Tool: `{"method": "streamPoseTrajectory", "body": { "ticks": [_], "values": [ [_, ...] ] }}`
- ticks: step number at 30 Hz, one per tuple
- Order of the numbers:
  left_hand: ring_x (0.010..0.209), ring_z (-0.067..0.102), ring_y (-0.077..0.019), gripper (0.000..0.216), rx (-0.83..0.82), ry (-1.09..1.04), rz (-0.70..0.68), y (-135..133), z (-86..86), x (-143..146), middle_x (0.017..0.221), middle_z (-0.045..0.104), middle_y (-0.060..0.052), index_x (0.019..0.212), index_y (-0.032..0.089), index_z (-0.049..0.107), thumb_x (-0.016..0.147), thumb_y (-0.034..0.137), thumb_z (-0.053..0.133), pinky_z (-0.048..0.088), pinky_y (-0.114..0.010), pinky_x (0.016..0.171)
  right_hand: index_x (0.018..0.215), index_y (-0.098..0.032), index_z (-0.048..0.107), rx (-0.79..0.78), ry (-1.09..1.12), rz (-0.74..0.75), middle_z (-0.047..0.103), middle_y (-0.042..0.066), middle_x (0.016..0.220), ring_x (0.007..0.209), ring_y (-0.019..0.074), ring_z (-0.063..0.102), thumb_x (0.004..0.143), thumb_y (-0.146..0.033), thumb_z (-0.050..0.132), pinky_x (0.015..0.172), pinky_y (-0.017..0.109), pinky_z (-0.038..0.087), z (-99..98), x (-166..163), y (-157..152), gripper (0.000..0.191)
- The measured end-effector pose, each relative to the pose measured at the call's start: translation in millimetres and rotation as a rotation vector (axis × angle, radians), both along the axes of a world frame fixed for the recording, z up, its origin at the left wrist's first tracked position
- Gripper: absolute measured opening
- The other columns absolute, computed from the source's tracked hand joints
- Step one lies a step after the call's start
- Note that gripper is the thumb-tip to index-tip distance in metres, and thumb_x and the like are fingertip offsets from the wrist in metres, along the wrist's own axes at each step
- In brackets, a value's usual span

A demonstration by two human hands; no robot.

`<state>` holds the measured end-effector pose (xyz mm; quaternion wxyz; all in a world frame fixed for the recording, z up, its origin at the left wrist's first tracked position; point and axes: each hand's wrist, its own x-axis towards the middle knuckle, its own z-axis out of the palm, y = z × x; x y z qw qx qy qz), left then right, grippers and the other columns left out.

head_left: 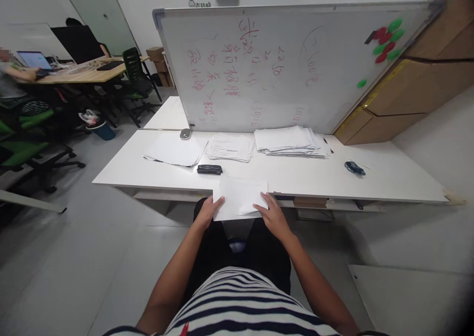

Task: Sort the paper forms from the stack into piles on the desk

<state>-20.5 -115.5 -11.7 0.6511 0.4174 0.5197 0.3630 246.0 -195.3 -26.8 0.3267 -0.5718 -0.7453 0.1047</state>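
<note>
White sheets of paper (240,195) lie across the front edge of the white table, partly sticking out over my lap. My left hand (209,211) grips their left edge, thumb on top and the other fingers underneath, out of sight. On the right side, my right hand (274,215) holds the sheets between thumb and fingers, where one corner curls up slightly. Just behind the sheets is a black stapler (209,169). A stack of printed sheets (230,148) and a thicker pile of papers (287,141) lie farther back.
A whiteboard (222,94) with red writing stands along the table's back edge, beside cardboard boxes (411,89). Loose papers (176,150) and a computer mouse (185,134) are at left; a dark blue object (354,168) lies at right. A person sits at a far-left desk.
</note>
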Motion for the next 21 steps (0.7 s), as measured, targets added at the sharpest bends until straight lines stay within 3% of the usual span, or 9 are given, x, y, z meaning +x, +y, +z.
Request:
{"method": "streamPoseTrajectory", "body": {
  "ticks": [3,5,8,10,12,15,18,21],
  "values": [
    [0.1,0.065,-0.0294,0.055,0.075,0.162,-0.021,-2.8,-5.6,-1.8,0.106,0.071,-0.011,0.105,0.015,0.066,0.066,0.052,0.074,0.05,-0.042,0.088,0.116,-0.034,0.065,-0.043,0.104,-0.062,0.029,-0.002,0.152,0.142,0.0268,0.021,0.086,-0.019,0.049,0.111,0.052,0.032,-6.1,-1.0,-5.6,0.037],
    [0.1,0.064,-0.0285,0.053,0.11,0.167,-0.033,-6.5,-9.0,-2.1,0.108,0.07,-0.011,0.108,0.016,0.065,0.068,0.051,0.072,0.051,-0.042,0.088,0.124,-0.033,0.06,-0.081,0.298,-0.172,0.028,0.0,0.153,0.142,0.0263,0.022,0.087,-0.028,0.051,0.111,0.051,0.031,-15.8,-3.7,-10.0,0.039],
    [0.099,0.065,-0.0268,0.051,0.124,0.112,-0.086,-12.6,-8.8,-1.8,0.11,0.069,-0.009,0.112,0.018,0.063,0.071,0.048,0.069,0.05,-0.042,0.089,0.134,-0.031,0.049,-0.193,0.773,-0.311,0.046,0.006,0.142,0.132,0.0252,0.043,0.089,-0.047,0.048,0.103,0.05,0.042,-28.9,-9.4,-14.4,0.048],
    [0.099,0.065,-0.0264,0.049,0.138,0.085,-0.152,-14.6,-1.5,-1.0,0.11,0.069,-0.009,0.112,0.018,0.064,0.072,0.047,0.069,0.05,-0.042,0.089,0.129,-0.028,0.053,-0.314,1.06,-0.272,0.061,0.007,0.127,0.118,0.0255,0.057,0.087,-0.054,0.048,0.095,0.047,0.05,-27.1,-11.3,-13.6,0.05],
    [0.1,0.064,-0.026,0.047,0.184,0.08,-0.229,-12.7,13.2,0.9,0.11,0.069,-0.009,0.111,0.018,0.064,0.074,0.046,0.067,0.049,-0.041,0.09,0.12,-0.025,0.06,-0.378,1.218,-0.207,0.067,0.008,0.116,0.106,0.0261,0.064,0.082,-0.053,0.059,0.092,0.046,0.051,-13.0,-8.9,-8.4,0.047],
    [0.103,0.063,-0.0245,0.043,0.31,0.108,-0.304,-0.5,44.9,6.7,0.11,0.069,-0.007,0.111,0.019,0.064,0.077,0.045,0.064,0.047,-0.039,0.093,0.109,-0.021,0.065,-0.273,1.223,-0.211,0.07,0.008,0.109,0.099,0.0264,0.066,0.071,-0.046,0.073,0.094,0.047,0.049,24.2,1.9,7.9,0.045],
    [0.108,0.06,-0.0237,0.041,0.459,0.178,-0.241,20.1,70.9,16.2,0.112,0.068,-0.005,0.111,0.02,0.064,0.078,0.045,0.062,0.045,-0.038,0.097,0.105,-0.02,0.066,-0.124,1.108,-0.221,0.071,0.007,0.106,0.101,0.0254,0.065,0.07,-0.045,0.074,0.095,0.045,0.048,57.3,12.0,30.0,0.044],
    [0.109,0.059,-0.0236,0.037,0.6,0.306,-0.143,40.6,71.5,26.3,0.115,0.067,-0.005,0.111,0.02,0.064,0.08,0.04,0.06,0.044,-0.036,0.097,0.107,-0.018,0.065,-0.096,0.999,-0.243,0.07,0.008,0.105,0.099,0.025,0.064,0.071,-0.046,0.072,0.094,0.044,0.047,63.3,10.7,49.8,0.047]
  ]
}}
